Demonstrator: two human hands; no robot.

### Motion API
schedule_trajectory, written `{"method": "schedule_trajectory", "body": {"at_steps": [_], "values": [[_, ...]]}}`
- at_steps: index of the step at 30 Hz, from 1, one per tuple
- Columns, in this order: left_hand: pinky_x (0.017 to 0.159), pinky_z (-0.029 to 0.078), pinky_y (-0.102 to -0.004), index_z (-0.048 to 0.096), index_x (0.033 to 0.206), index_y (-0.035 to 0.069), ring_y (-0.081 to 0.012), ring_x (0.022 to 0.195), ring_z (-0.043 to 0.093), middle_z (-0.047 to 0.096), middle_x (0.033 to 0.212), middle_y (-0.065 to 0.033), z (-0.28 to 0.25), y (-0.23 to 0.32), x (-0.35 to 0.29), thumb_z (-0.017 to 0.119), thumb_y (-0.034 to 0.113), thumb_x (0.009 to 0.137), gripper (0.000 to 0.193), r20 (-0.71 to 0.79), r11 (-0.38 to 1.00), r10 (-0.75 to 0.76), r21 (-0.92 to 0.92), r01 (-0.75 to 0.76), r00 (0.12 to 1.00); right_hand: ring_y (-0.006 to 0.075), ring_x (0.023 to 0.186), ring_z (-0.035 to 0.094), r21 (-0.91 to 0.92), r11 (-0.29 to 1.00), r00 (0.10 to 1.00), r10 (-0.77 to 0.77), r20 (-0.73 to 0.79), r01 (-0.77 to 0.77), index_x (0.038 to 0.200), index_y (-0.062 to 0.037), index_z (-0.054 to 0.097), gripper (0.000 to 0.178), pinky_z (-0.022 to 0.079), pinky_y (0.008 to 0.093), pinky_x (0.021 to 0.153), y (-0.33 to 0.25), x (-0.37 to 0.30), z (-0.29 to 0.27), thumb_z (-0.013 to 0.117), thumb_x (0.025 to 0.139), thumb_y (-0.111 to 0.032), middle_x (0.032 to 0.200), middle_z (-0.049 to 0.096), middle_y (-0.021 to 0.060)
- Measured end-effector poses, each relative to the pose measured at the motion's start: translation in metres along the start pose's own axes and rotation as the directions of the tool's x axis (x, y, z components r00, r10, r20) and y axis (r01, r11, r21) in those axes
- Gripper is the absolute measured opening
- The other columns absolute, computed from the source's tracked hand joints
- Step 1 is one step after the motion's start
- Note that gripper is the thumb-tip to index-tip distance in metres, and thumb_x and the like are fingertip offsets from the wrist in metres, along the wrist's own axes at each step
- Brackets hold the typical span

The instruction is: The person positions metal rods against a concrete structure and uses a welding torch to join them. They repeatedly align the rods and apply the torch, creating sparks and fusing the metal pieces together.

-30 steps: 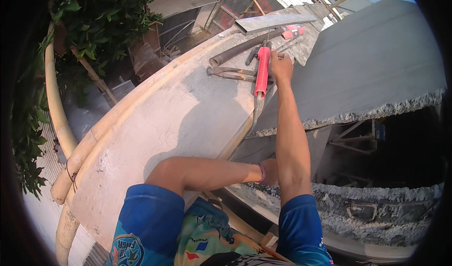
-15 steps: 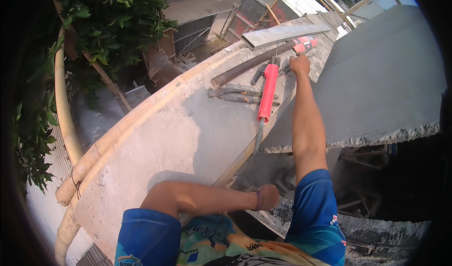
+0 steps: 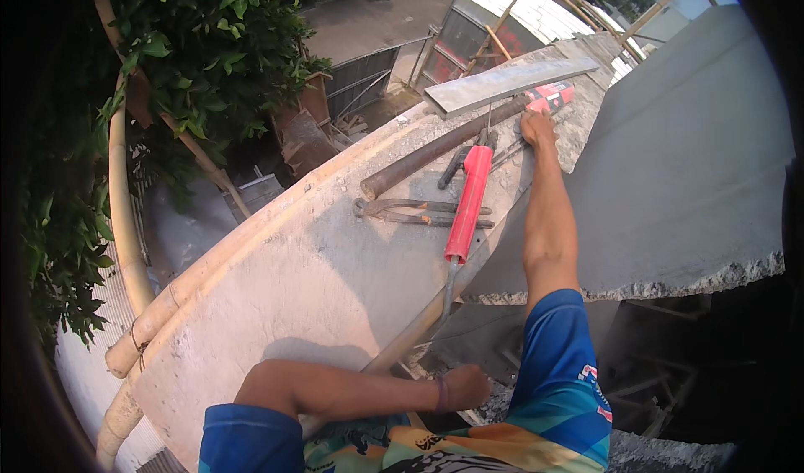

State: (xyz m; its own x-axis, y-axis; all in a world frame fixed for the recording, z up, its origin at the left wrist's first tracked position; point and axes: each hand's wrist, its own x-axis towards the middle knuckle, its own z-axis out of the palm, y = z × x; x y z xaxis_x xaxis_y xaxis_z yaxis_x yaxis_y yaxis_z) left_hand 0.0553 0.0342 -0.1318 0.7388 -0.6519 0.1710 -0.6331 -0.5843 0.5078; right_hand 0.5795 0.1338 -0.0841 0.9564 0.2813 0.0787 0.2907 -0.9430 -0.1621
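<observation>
My right hand (image 3: 538, 128) reaches far along the concrete ledge, its fingers curled at the near end of a red and white packet (image 3: 553, 97). What lies under those fingers is hidden. Left of it lies a welding electrode holder (image 3: 471, 201) with a red handle, a thin rod in its jaws and a cable running down over the ledge's edge. A pair of rusty pincers (image 3: 410, 212) lies partly under the handle. Close to my body, my left hand (image 3: 466, 387) is closed, with a band at the wrist; its grip is hidden.
Beyond the holder lie a rusty round pipe (image 3: 440, 148) and a grey metal channel (image 3: 502, 86). Bamboo poles (image 3: 180, 305) border the ledge on the left, with a drop beyond. At right, a grey concrete slab (image 3: 670, 171) has a broken edge above a dark opening.
My right hand has reached slightly farther, up to the packet's near end. The view has shifted, so the tools appear lower. My left hand stays closed near my body.
</observation>
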Motion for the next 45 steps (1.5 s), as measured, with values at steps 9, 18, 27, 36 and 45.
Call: {"method": "schedule_trajectory", "body": {"at_steps": [9,18,27,36,45], "values": [[0.06,0.055,-0.0362,0.071,0.075,0.007,-0.0251,0.068,0.073,0.071,0.071,-0.0112,-0.006,0.001,0.002,0.062,0.017,0.085,0.016,-0.012,0.998,-0.054,-0.045,0.053,0.998,0.0363,0.142,0.041,-0.084,0.994,0.995,-0.069,-0.071,0.063,0.131,-0.0062,0.064,0.051,0.033,0.0677,0.111,-0.011,-0.006,-0.003,0.049,0.093,-0.036,0.151,0.047,0.0146],[0.056,0.052,-0.0368,0.068,0.086,0.007,-0.0246,0.063,0.07,0.068,0.066,-0.0086,-0.014,-0.001,0.002,0.06,0.018,0.087,0.014,0.025,0.997,-0.071,-0.029,0.072,0.997,0.0379,0.123,0.062,0.233,0.962,0.981,0.168,-0.094,-0.142,0.128,0.0,0.064,0.064,0.048,0.0487,0.102,-0.047,-0.007,-0.023,0.07,0.082,-0.044,0.135,0.062,0.0248],[0.057,0.053,-0.0374,0.069,0.083,0.008,-0.0253,0.064,0.071,0.069,0.067,-0.0094,-0.016,-0.004,0.002,0.06,0.018,0.088,0.015,0.025,0.999,-0.041,-0.021,0.042,0.999,0.037,0.114,0.067,0.256,0.963,0.996,0.091,-0.011,-0.085,0.112,0.0043,0.072,0.072,0.053,0.044,0.097,-0.05,0.003,-0.014,0.078,0.069,-0.053,0.122,0.068,0.0267],[0.049,0.047,-0.0336,0.064,0.097,0.007,-0.0199,0.056,0.066,0.064,0.063,-0.0038,-0.014,-0.004,0.003,0.058,0.018,0.088,0.016,0.042,0.998,-0.023,0.056,0.02,0.999,0.0377,0.109,0.068,-0.054,0.984,0.899,-0.176,-0.4,0.168,0.117,-0.0147,0.075,0.033,0.052,0.0456,0.096,-0.008,0.008,-0.005,0.065,0.086,-0.013,0.113,0.072,0.0206],[0.05,0.047,-0.033,0.064,0.091,0.008,-0.0199,0.058,0.067,0.064,0.064,-0.0034,-0.017,-0.003,0.003,0.059,0.017,0.088,0.011,0.04,0.997,-0.042,0.061,0.039,0.998,0.0355,0.105,0.067,-0.242,0.881,0.896,-0.436,-0.086,0.405,0.108,-0.0138,0.074,0.027,0.053,0.0478,0.09,0.016,0.029,0.001,0.055,0.089,-0.007,0.111,0.068,0.0177]]}}
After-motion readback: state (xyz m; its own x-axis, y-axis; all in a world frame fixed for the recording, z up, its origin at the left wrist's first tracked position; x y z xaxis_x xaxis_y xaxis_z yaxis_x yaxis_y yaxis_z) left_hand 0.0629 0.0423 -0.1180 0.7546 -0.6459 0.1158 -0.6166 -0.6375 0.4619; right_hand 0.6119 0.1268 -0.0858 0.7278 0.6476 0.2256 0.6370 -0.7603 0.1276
